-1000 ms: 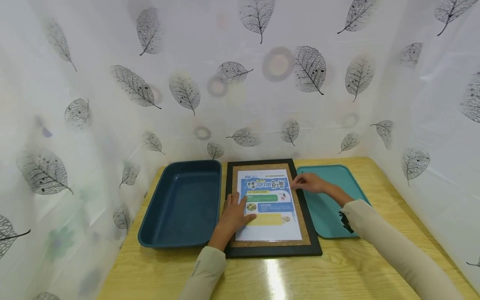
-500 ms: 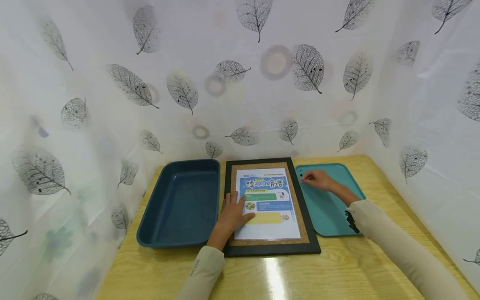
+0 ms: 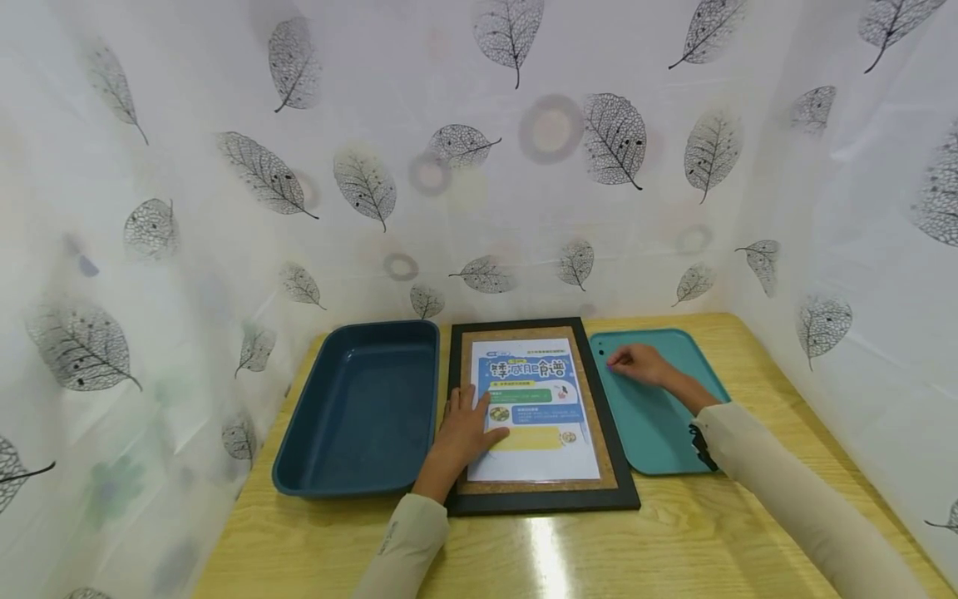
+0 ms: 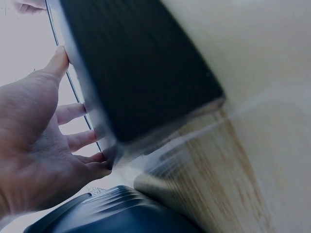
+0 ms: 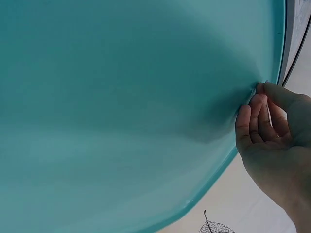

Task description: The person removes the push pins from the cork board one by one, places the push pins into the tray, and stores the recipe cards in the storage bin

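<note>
My left hand [image 3: 461, 426] lies spread on the left side of a cork board [image 3: 608, 470] in a black frame [image 3: 546, 500]. Its fingers touch the printed poster [image 3: 535, 462] on the cork, and the left wrist view shows the thumb and fingers along the frame's edge. Over the upper left part of a teal tray [image 3: 662, 441], my right hand [image 3: 642, 366] pinches a small pink thing [image 3: 611, 364] with thumb and fingertips. The fingers mostly hide that thing, so I cannot tell its kind. Small dark pieces [image 3: 601, 353] lie in the tray's corner beside the hand.
A deep dark blue bin [image 3: 359, 416] stands left of the board. All three stand side by side on a yellow wood-grain table [image 3: 516, 553]. A white leaf-patterned curtain [image 3: 479, 208] encloses the back and sides.
My right hand has moved right, from the board's upper right edge to over the teal tray, with the pink thing showing at its fingertips. My left hand has stayed on the poster.
</note>
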